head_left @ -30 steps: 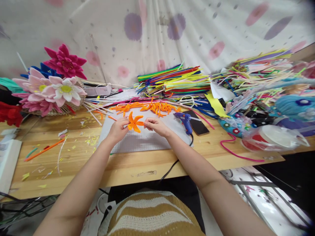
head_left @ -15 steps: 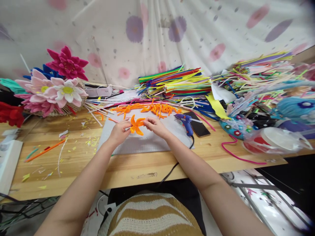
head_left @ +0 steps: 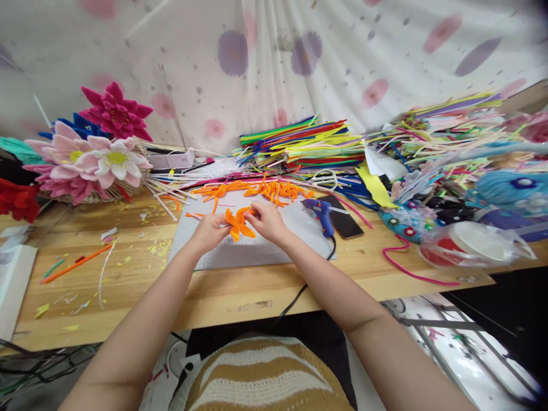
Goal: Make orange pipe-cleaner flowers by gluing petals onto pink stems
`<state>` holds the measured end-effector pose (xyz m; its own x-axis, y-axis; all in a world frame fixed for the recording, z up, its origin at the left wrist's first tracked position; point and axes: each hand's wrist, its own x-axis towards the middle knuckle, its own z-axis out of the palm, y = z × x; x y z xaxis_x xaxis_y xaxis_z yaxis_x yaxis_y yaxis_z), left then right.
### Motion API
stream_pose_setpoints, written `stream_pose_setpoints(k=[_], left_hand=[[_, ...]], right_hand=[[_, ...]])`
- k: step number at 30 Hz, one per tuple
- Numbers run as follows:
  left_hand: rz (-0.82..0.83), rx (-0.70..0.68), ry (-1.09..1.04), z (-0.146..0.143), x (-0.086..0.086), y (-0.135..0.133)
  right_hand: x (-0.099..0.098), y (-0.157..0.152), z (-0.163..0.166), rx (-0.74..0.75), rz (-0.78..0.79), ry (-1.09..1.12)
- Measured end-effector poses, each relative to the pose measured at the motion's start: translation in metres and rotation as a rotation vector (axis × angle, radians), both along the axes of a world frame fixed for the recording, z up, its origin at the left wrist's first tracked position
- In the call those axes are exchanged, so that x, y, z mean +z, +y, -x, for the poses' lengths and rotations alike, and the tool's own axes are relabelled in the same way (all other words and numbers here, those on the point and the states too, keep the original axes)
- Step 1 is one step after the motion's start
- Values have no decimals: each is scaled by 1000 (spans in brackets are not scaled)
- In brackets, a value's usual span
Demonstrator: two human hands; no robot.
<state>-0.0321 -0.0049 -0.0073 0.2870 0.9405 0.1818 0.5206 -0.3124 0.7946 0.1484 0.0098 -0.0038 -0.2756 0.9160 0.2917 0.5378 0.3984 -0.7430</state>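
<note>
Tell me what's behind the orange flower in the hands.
Behind the flower, the gray mat shows, with orange pieces farther back. Whatever lies directly behind the flower, left hand and right hand is covered.

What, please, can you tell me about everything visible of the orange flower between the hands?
The orange flower is bright orange and looks fuzzy, like pipe cleaner, with several narrow petals spreading from its middle. It appears held up over the grey mat, the left hand gripping it at one side and the right hand at the other. Finer details are too small to tell.
</note>
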Motion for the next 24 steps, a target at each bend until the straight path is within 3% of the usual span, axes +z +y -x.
stream_pose_setpoints(k=[4,10,17,24], left_hand=[[51,-24,-122,-3,4,0],[143,15,-194,-3,10,-1],[161,-3,-186,-4,12,-1],[163,-11,-152,-4,16,0]], right_hand=[[3,1,-3,44,37,135],[2,5,-12,306,254,482],[0,10,-15,386,235,534],[-3,16,-18,369,214,480]])
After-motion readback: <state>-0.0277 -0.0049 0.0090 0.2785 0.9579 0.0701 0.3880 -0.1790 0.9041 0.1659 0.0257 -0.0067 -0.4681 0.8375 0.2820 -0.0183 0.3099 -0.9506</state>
